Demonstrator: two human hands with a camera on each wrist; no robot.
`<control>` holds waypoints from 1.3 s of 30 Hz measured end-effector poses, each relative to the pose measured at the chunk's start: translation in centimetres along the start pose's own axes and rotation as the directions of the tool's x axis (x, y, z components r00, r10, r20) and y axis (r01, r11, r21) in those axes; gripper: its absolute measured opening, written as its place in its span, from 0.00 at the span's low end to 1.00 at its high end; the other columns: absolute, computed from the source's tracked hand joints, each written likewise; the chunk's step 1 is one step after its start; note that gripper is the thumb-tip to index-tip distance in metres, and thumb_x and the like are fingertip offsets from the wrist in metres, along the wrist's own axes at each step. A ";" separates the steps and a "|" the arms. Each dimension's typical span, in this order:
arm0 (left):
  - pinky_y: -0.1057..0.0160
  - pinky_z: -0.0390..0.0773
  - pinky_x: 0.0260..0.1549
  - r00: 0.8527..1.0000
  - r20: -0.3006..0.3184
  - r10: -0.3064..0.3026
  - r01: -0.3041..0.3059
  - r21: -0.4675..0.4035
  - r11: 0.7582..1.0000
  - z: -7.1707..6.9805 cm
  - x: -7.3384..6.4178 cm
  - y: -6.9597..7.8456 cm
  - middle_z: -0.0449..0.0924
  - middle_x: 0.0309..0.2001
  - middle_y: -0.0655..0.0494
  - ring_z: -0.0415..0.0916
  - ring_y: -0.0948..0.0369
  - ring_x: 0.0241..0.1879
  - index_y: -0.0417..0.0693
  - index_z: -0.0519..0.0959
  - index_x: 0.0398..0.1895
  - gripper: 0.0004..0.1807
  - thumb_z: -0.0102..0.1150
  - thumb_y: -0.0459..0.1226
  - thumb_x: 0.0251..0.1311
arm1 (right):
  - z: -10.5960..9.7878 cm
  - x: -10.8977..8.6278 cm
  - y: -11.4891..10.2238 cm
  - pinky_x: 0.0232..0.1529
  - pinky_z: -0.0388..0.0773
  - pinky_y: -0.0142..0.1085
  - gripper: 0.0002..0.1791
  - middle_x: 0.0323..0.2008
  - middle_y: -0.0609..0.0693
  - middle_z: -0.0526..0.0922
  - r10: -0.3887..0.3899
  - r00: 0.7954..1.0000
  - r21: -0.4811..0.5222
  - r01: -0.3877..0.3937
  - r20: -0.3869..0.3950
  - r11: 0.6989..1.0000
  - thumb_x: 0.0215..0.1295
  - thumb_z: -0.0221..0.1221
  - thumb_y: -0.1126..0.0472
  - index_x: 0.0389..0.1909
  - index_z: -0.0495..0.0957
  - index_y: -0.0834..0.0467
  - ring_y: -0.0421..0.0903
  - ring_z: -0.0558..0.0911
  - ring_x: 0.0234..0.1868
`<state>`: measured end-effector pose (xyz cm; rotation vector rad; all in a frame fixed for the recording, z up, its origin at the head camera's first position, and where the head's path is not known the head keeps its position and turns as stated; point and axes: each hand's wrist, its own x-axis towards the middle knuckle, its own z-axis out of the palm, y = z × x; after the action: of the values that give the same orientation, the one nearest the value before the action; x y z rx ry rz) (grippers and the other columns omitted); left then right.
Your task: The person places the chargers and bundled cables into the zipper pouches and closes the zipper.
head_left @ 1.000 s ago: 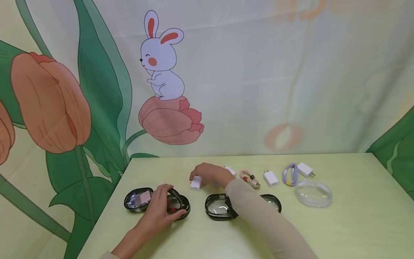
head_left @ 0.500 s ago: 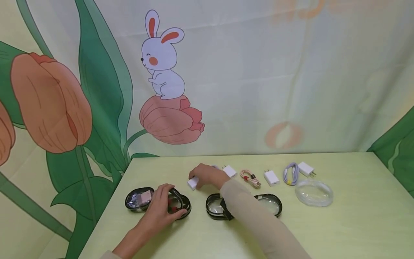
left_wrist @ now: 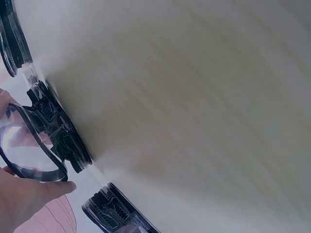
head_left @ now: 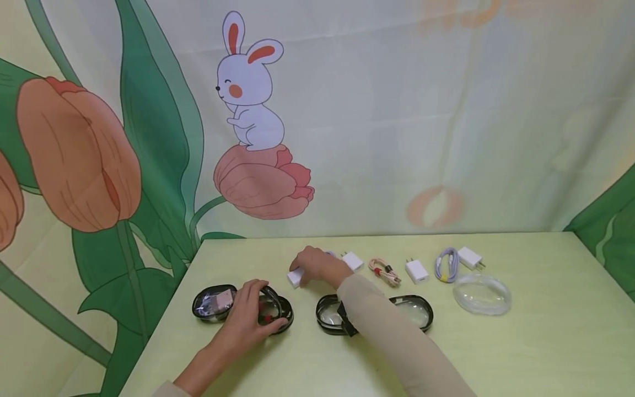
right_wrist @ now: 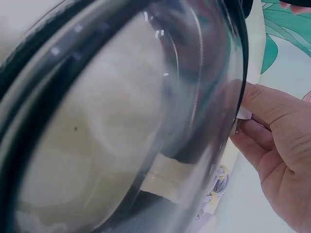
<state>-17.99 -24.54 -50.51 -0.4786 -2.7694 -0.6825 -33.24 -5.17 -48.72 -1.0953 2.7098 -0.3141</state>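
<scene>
My left hand (head_left: 243,317) holds up the clear lid of a small black-trimmed case (head_left: 285,315), thumb and fingers spread about its edge. Something red shows inside that case. In the left wrist view, the raised lid (left_wrist: 29,145) stands between thumb and fingertips. Farther back, my right hand (head_left: 317,264) pinches a white charger plug (head_left: 294,278) at the table surface. From the right wrist, a clear case (right_wrist: 107,111) fills the foreground; behind it a metal prong of the plug shows at my fingers. A purple cable (head_left: 331,253) is mostly hidden behind my right hand.
Left stands another clear case (head_left: 203,303) with a pink item. A black-trimmed case (head_left: 329,315) lies under my right forearm, with a clear black-edged half (head_left: 416,313) beyond. Rightward are chargers (head_left: 416,271), a pink cable (head_left: 384,272), a purple cable (head_left: 447,266) and a clear round container (head_left: 482,309).
My right hand has shifted slightly left with the white charger plug, uncovering more of the purple cable and the charger behind it. My left hand keeps its hold on the lid.
</scene>
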 end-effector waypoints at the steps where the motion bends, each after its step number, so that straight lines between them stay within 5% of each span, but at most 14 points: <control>1: 0.39 0.70 0.61 1.000 0.003 -0.003 0.003 -0.001 1.000 0.0 0.0 0.0 0.64 0.66 0.39 0.64 0.42 0.65 0.40 0.63 0.70 0.50 0.79 0.51 0.51 | -0.1 0.0 0.0 0.56 0.76 0.36 0.25 0.54 0.45 0.86 0.005 1.000 0.003 -0.005 -0.005 1.000 0.57 0.75 0.58 0.57 0.85 0.50 0.45 0.81 0.54; 11: 0.36 0.67 0.63 0.999 0.036 -0.021 0.020 0.019 1.000 0.0 -0.1 0.1 0.62 0.70 0.40 0.61 0.40 0.69 0.40 0.66 0.73 0.49 0.77 0.52 0.53 | -0.6 0.0 0.1 0.54 0.77 0.33 0.22 0.51 0.45 0.87 -0.011 1.000 -0.011 0.011 -0.010 1.000 0.56 0.76 0.57 0.54 0.87 0.53 0.42 0.82 0.50; 19: 0.35 0.66 0.64 0.999 0.033 -0.024 0.022 0.043 0.999 0.1 0.0 0.2 0.62 0.73 0.40 0.60 0.40 0.71 0.41 0.67 0.73 0.48 0.76 0.53 0.53 | -1.0 -0.2 0.3 0.47 0.77 0.32 0.16 0.43 0.44 0.88 -0.033 0.999 -0.031 0.032 -0.022 0.999 0.56 0.76 0.56 0.45 0.89 0.54 0.39 0.79 0.40; 39: 0.36 0.67 0.64 1.000 0.010 -0.019 0.019 0.049 0.999 0.1 0.0 0.2 0.63 0.72 0.41 0.61 0.40 0.70 0.41 0.67 0.73 0.47 0.76 0.52 0.54 | -1.8 -0.6 0.0 0.41 0.76 0.31 0.14 0.36 0.42 0.87 -0.010 0.999 -0.041 0.008 -0.035 0.999 0.56 0.76 0.53 0.41 0.89 0.54 0.37 0.75 0.34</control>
<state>-17.90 -24.36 -50.55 -0.4475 -2.7967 -0.6161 -33.25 -4.54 -46.94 -1.1236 2.7546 -0.2838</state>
